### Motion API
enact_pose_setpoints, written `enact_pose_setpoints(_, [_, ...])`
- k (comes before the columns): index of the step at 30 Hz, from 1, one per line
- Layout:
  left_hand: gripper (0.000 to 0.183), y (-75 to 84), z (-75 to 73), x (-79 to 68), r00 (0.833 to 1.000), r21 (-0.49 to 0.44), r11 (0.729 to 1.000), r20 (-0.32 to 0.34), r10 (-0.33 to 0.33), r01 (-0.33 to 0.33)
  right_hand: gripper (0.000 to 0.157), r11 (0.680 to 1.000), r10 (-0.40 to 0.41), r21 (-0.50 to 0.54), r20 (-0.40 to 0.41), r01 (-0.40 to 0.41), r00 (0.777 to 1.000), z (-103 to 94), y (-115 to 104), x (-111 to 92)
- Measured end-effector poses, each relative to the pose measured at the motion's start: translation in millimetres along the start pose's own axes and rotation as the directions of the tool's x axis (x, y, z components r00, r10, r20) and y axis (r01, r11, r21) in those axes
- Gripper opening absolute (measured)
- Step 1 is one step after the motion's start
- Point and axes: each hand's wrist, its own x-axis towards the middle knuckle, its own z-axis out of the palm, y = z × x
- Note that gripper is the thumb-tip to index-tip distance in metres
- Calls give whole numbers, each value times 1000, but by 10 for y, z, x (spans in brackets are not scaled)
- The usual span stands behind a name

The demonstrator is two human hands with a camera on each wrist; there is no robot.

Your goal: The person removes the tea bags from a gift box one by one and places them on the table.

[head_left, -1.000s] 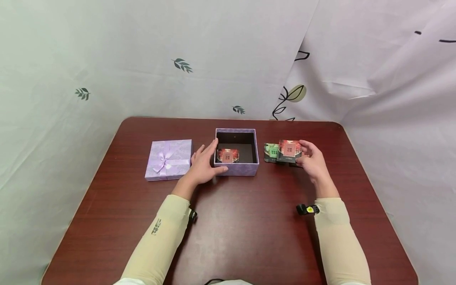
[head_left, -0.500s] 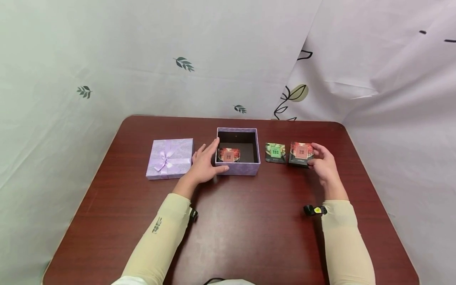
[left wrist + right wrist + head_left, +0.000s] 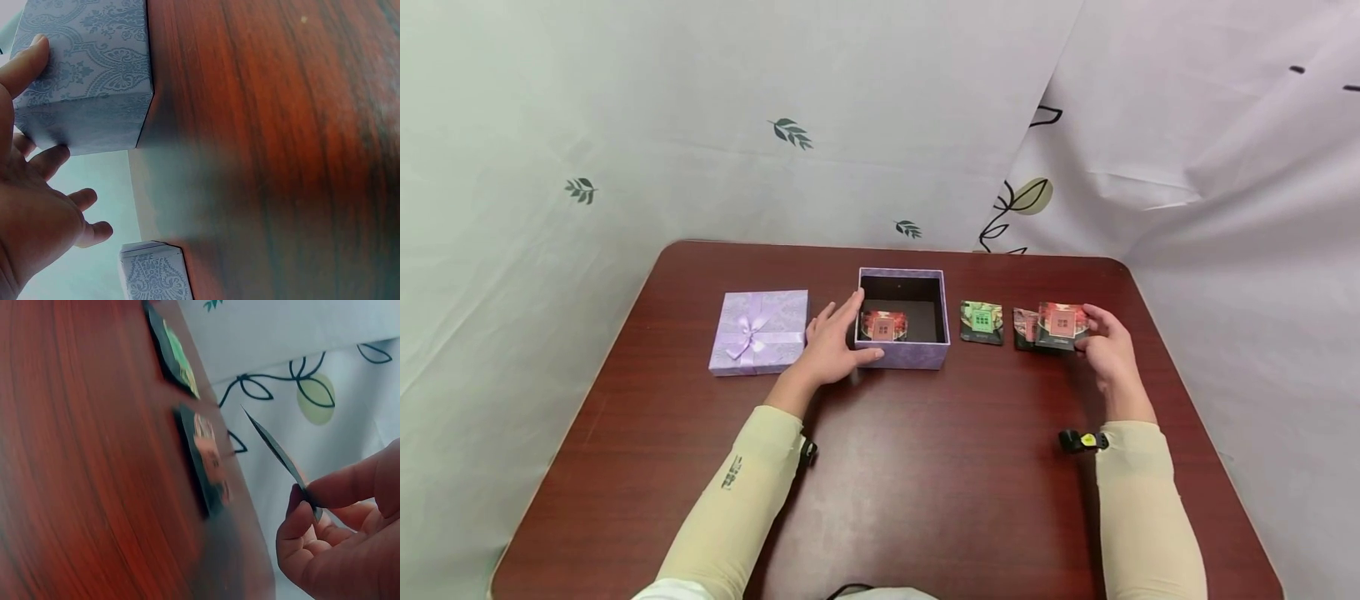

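Note:
In the head view, an open lilac box [image 3: 901,356] with a dark inside stands on the table, and a red-and-black tea packet [image 3: 883,327] lies in its left front part. My left hand [image 3: 833,348] is spread at the box's front left corner, thumb on the front wall and index finger along the left side. My right hand [image 3: 1111,354] pinches another red tea packet [image 3: 1062,323] by its right edge, held above the table. Partly behind it lies a pinkish packet [image 3: 1024,329]. A green packet [image 3: 981,322] lies between that one and the box.
The lilac lid [image 3: 760,333], tied with a bow, lies left of the box on the dark red table [image 3: 925,467]. A pale printed curtain [image 3: 865,125] hangs behind the table's far edge.
My right hand has carried the red packet to the right, uncovering the green packet and then part of the pinkish one. My left hand has stayed at the box.

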Motion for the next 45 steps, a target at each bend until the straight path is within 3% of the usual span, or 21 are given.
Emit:
enact_pose_setpoints(9, [106,10,-15,-9,1000,7,1000,3,-8,8,72,999,17,43,-40,-15,999,-141,76,66])
enact_pose_setpoints(16, [105,24,-18,-27,1000,-12,1000,3,-15,15,72,998,53,-25,-66,-55,996,-219,136,109])
enact_pose_setpoints(24, [105,21,-22,-23,1000,-15,1000,9,-12,12,70,995,101,-11,-95,-103,990,-281,177,151])
enact_pose_setpoints(37, [105,12,-7,-11,1000,-18,1000,10,-6,6,67,978,144,-132,-112,-159,983,-401,303,246])
enact_pose_setpoints(45, [106,21,-8,-9,1000,-12,1000,11,-12,12,64,959,72,-266,-106,-98,992,-434,378,303])
